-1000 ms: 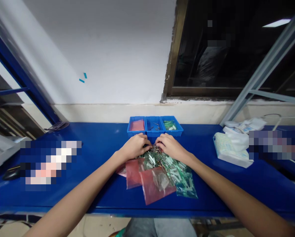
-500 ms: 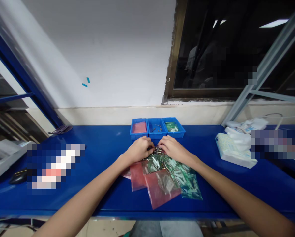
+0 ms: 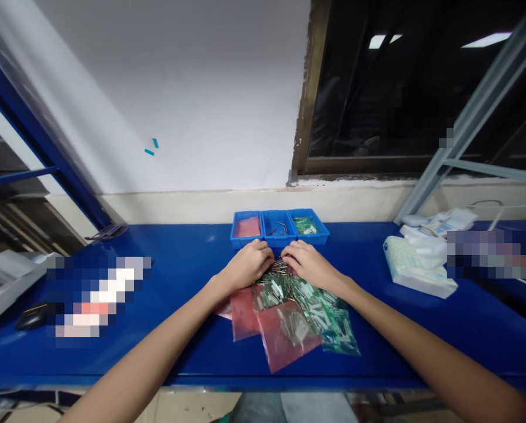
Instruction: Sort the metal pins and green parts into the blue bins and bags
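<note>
My left hand (image 3: pixel 253 262) and my right hand (image 3: pixel 307 262) face each other at the far side of a heap. Both have curled fingers, with the tips at thin metal pieces (image 3: pixel 280 269) that look like screws or pins. What the fingertips pinch, if anything, is too small to make out. Toward me lie green-tinted bags (image 3: pixel 318 314) with whitish pieces in them, and red plastic bags (image 3: pixel 284 346). Just beyond my hands stand three blue bins: the left bin (image 3: pixel 246 241) holds red bags, the middle bin (image 3: pixel 279 240) a few metal pieces, the right bin (image 3: pixel 312 239) green bags.
A blue tabletop (image 3: pixel 174 258) carries everything. To the right sits a pack of tissues (image 3: pixel 416 273), near the grey shelf post (image 3: pixel 425 182). On the left are a black mouse (image 3: pixel 32 317) and a white tray (image 3: pixel 7 288) of papers. A wall with a dark window rises behind.
The view has shifted very slightly. Both hands stay over the metal pieces, with only small finger movements; the bags and bins lie as before.
</note>
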Demonstrator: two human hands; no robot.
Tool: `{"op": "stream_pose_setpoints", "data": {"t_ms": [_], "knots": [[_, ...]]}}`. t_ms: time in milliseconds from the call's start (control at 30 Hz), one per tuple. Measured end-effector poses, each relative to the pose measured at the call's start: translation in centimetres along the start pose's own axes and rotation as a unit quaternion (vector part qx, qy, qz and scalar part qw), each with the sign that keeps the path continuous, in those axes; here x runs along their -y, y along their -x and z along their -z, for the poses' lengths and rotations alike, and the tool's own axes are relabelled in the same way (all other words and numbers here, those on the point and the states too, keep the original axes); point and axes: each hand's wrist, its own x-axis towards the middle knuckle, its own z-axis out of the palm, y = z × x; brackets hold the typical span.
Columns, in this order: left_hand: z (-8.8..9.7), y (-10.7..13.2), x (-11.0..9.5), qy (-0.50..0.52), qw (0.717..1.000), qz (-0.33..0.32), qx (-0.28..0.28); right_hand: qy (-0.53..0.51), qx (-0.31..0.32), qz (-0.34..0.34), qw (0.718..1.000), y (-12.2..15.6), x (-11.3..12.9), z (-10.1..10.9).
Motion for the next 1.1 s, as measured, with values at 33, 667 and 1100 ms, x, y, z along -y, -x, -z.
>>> {"op": "stream_pose_setpoints", "data": {"t_ms": [33,667,1100], "knots": [[0.1,0.0,-0.1,-0.005,1.000,-0.002,-0.004,-0.005,-0.007,0.001,1.000,0.0,0.1,0.2],[0.7,0.1,-1.0,-0.025,0.995,-0.022,-0.097,-0.127,-0.123,0.023,0.984,0.2,2.2,1.2],[9.0,3.2,-10.7,0.258,0.956,-0.087,0.106,-0.122,-0.171,0.043,0.977,0.5,1.1,0.9]]}}
